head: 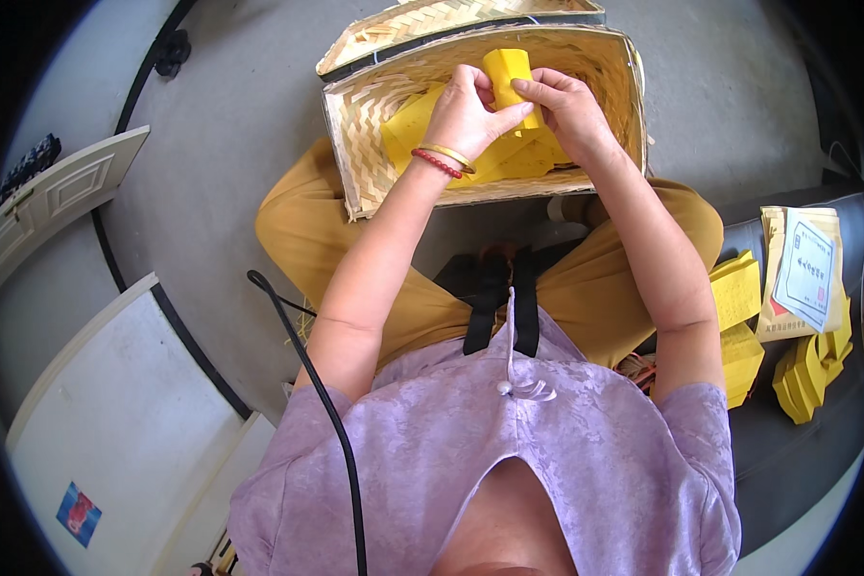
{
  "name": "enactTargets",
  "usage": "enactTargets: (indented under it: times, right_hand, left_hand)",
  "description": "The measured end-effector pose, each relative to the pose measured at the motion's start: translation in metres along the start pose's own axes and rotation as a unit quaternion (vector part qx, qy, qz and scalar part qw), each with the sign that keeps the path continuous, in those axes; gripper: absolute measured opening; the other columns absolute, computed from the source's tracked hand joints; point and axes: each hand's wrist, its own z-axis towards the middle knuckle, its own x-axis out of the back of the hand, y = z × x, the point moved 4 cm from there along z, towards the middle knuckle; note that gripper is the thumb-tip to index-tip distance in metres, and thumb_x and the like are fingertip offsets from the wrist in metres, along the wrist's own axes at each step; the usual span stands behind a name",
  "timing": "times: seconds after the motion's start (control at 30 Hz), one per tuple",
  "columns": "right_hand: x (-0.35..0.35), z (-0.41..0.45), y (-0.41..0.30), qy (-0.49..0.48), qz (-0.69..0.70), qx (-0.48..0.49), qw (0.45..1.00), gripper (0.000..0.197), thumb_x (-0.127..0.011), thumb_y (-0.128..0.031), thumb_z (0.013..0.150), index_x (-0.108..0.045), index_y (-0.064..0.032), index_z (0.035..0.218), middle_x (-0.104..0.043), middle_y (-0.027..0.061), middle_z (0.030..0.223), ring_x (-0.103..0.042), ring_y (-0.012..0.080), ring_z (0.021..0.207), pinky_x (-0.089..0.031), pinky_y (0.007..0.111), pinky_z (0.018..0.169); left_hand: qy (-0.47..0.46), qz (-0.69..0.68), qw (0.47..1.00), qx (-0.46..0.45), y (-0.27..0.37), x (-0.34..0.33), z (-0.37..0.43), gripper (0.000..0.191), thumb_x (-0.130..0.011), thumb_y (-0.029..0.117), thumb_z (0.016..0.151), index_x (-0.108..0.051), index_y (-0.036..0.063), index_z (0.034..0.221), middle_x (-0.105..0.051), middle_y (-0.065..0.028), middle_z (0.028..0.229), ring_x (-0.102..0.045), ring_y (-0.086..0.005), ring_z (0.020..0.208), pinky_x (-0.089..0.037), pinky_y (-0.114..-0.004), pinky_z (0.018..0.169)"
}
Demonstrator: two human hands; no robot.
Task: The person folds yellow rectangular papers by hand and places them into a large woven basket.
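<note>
Both my hands pinch a rolled or folded piece of yellow paper (507,75) over an open woven bamboo basket (360,133). My left hand (471,111) grips the paper's left side and lower part, its thumb across the front; a gold bangle and a red bead bracelet circle that wrist. My right hand (569,108) holds the right side, thumb pressed on the front. Beneath them, flat yellow paper sheets (497,158) lie loosely in the basket. The basket stands in front of my bent knees, with its hinged lid (468,21) folded back on the far side.
On a dark padded seat (785,446) at my right lie stacks of folded yellow paper (738,291) and a brown envelope (777,327) with a printed sheet (805,270) on it. A black cable (317,385) passes my left arm. White panelled furniture (65,194) stands at the left.
</note>
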Motion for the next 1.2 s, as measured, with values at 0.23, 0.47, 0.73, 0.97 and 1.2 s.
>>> enactTargets:
  times: [0.23, 0.47, 0.73, 0.97, 1.2]
  right_hand:
    - [0.001, -0.003, -0.002, 0.009, 0.014, -0.009, 1.0, 0.012, -0.064, -0.017, 0.081, -0.064, -0.0055, 0.084, -0.059, -0.0021, 0.072, -0.051, 0.0053, 0.064, -0.038, 0.02, 0.061]
    - [-0.003, -0.003, -0.005, 0.008, 0.013, -0.008, 1.0, 0.014, -0.064, -0.016, 0.081, -0.064, -0.0036, 0.087, -0.06, -0.0012, 0.074, -0.051, 0.0055, 0.066, -0.039, 0.02, 0.062]
    - [-0.007, -0.008, -0.013, 0.027, -0.077, 0.015, 0.997, 0.018, -0.062, -0.016, 0.082, -0.063, 0.0005, 0.089, -0.06, 0.0008, 0.074, -0.052, 0.007, 0.067, -0.042, 0.021, 0.063]
    - [0.004, -0.006, -0.019, 0.056, -0.059, 0.01, 0.997, 0.019, -0.062, -0.017, 0.081, -0.063, 0.0, 0.089, -0.061, 0.0017, 0.075, -0.053, 0.0081, 0.068, -0.044, 0.022, 0.064]
    - [0.008, -0.005, -0.019, 0.081, -0.026, 0.018, 0.996, 0.016, -0.062, -0.016, 0.082, -0.062, -0.001, 0.087, -0.061, 0.0025, 0.075, -0.054, 0.0087, 0.064, -0.045, 0.023, 0.06]
  left_hand:
    - [-0.041, -0.045, 0.998, 0.013, -0.002, 0.003, 0.001, 0.037, -0.068, 0.019, 0.079, -0.047, -0.0019, 0.1, -0.057, -0.0082, 0.088, -0.058, -0.0122, 0.077, -0.051, -0.024, 0.068]
    - [-0.045, -0.282, 0.955, 0.081, -0.027, 0.001, 0.004, 0.034, -0.069, 0.027, 0.077, -0.054, -0.0012, 0.09, -0.062, -0.0082, 0.081, -0.06, -0.0116, 0.068, -0.05, -0.023, 0.062]
    - [-0.001, -0.095, 0.994, 0.055, -0.03, 0.006, 0.005, 0.03, -0.065, 0.023, 0.079, -0.056, -0.0028, 0.093, -0.063, -0.0071, 0.082, -0.06, -0.0111, 0.07, -0.049, -0.024, 0.063]
    - [-0.001, 0.134, 0.97, 0.203, -0.107, 0.035, 0.011, 0.022, -0.061, 0.018, 0.077, -0.064, 0.0021, 0.091, -0.065, -0.0056, 0.076, -0.06, -0.01, 0.069, -0.046, -0.023, 0.063]
    - [-0.045, 0.411, 0.869, 0.274, -0.191, 0.056, -0.006, 0.022, -0.054, 0.012, 0.077, -0.065, -0.0016, 0.089, -0.062, -0.0231, 0.094, -0.061, -0.0351, 0.088, -0.049, -0.039, 0.078]
